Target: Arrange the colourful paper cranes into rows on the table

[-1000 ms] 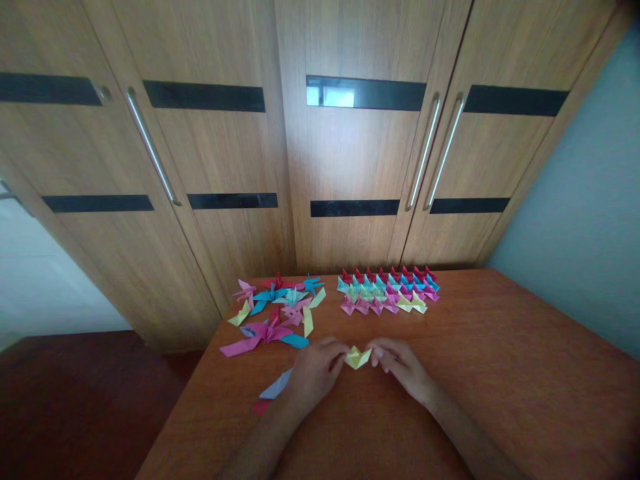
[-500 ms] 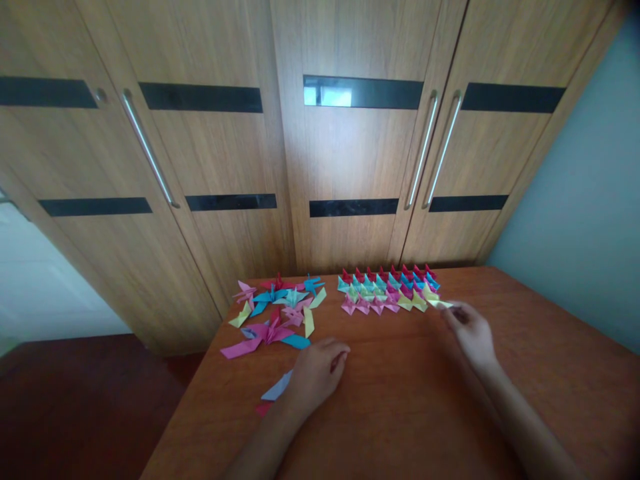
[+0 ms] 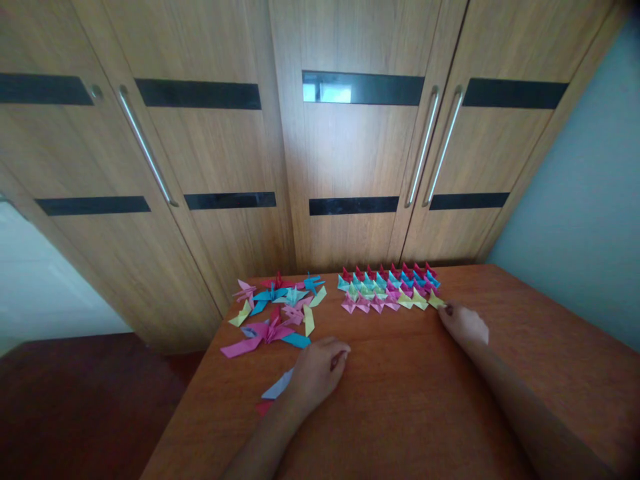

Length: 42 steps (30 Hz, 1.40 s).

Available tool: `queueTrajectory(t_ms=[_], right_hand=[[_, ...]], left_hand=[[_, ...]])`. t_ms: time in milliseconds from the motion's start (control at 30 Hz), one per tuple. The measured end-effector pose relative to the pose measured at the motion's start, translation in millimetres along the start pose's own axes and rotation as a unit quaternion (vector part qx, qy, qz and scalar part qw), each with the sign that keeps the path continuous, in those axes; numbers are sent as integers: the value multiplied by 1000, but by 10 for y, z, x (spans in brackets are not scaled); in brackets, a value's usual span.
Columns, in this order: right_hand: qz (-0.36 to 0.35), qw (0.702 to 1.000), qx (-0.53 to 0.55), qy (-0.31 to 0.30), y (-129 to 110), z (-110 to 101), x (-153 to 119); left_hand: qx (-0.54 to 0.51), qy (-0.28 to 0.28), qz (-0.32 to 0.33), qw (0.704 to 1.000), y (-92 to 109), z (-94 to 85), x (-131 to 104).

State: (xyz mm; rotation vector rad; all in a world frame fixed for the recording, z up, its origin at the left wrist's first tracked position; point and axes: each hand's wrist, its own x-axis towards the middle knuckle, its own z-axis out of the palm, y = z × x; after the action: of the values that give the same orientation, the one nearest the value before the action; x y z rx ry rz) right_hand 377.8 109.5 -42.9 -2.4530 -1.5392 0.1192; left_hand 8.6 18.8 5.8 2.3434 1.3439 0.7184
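Observation:
My right hand (image 3: 464, 325) pinches a yellow folded paper piece (image 3: 435, 300) at the right end of the front row. Beside it stand two more yellow pieces (image 3: 413, 299), then several pink ones (image 3: 370, 305). Behind these are rows of blue, green and red (image 3: 393, 271) pieces. My left hand (image 3: 320, 370) rests on the table with curled fingers; whether anything is inside them is hidden. A pale lilac piece (image 3: 278, 385) and a red piece (image 3: 265, 407) lie partly under my left wrist.
Loose folded papers lie at the table's left: a magenta one (image 3: 260, 335), a blue one (image 3: 296, 341), yellow and pink ones. A wooden wardrobe (image 3: 350, 153) stands behind the brown table (image 3: 390, 400).
My right hand has moved slightly left and lowered, bringing the yellow piece down to the end of the front row. My left hand has stayed in place.

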Motion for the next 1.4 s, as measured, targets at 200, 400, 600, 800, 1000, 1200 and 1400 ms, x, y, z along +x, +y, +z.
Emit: queueTrajectory(t_ms=[200,400,600,800,1000,1200,1400], right_hand=[[4,1000,-8,-11,-44,9,70],[0,1000,15,-11,-15,23,54],[13,993,83,88,-112,41,-213],[-151,973,150,88,-620,147,-713],[-276,934,223,42,-873,252,-950],[-293,925,236,45,-865,228,-957],[-312,920,234,41,-873,198,-1017]], left_hand=[[5,-5,7,1000,12,-10,-4],[18,-1,7,1000,6,-24,-5],[17,37,0,999,-50,-75,4],[51,192,-46,979,-343,-497,-4],[169,303,-239,907,-1049,-1078,-291],[233,189,-327,896,-1490,-1137,-480],[223,172,-349,894,-1520,-1073,-471]])
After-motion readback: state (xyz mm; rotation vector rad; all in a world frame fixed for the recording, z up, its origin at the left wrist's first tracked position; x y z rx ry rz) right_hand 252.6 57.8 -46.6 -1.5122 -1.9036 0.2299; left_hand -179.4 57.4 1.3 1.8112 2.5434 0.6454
